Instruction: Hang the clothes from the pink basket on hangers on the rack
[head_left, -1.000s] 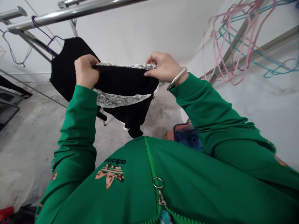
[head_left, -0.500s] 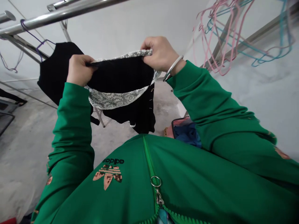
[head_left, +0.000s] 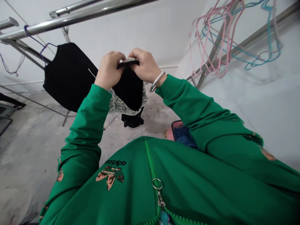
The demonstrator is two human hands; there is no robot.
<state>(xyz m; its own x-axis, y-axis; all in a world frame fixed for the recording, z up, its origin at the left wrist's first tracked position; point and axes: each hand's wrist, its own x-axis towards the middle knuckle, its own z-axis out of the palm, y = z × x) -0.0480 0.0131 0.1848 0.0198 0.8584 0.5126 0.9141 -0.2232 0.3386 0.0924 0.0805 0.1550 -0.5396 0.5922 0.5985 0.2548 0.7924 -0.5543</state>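
Observation:
A black garment with white lace trim hangs from both my hands, held up in front of me. My left hand is closed on its upper edge. Close beside it, my right hand, with a silver bangle at the wrist, pinches the same edge. Between the two hands the edge is short and bunched, and the lace droops below in a loop. The lower part of the cloth dangles over the floor. Another black garment hangs on a purple hanger just left of my left hand.
A metal rail crosses the upper left. Pink hangers and blue hangers hang at the upper right, by a wall. A pink basket with dark blue cloth stands on the grey floor, partly behind my right sleeve.
My hands have come together, so the garment's edge, stretched wide before, is now gathered between them. The lace hangs in a narrower loop, and more of the hung black garment shows.

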